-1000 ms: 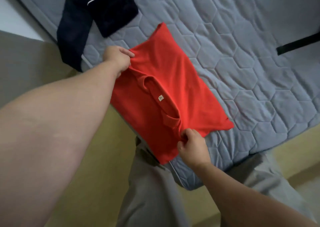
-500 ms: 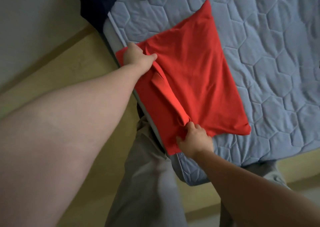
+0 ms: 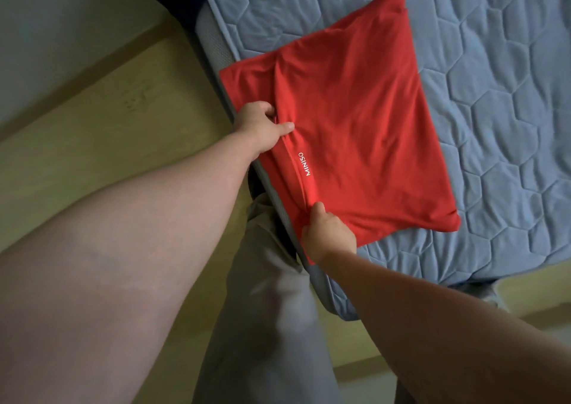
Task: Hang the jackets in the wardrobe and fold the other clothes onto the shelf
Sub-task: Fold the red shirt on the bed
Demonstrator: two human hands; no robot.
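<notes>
Tightly, left hand [image 3: 261, 125], right hand [image 3: 329, 237]: shirt [image 3: 355, 131]

Dim, flat indoor light; colours muted. We see brightest patch on mattress [image 3: 494, 110], far beyond fingers [image 3: 285, 127] of left hand [image 3: 258, 125]. Red shirt [image 3: 364, 119] sharpest: white lettering between both hands' fingers legible; soft shading along folds there. Floor [image 3: 92, 144] left of fingers dull, greenish cast; darkest shadow under mattress edge beside grey trouser leg [image 3: 272, 311]. We note motion blur on trouser leg, below right hand [image 3: 329, 237]. Wide-angle distortion: left forearm [image 3: 108, 264] swollen, soft behind fingers; mattress edge bowed.
</notes>
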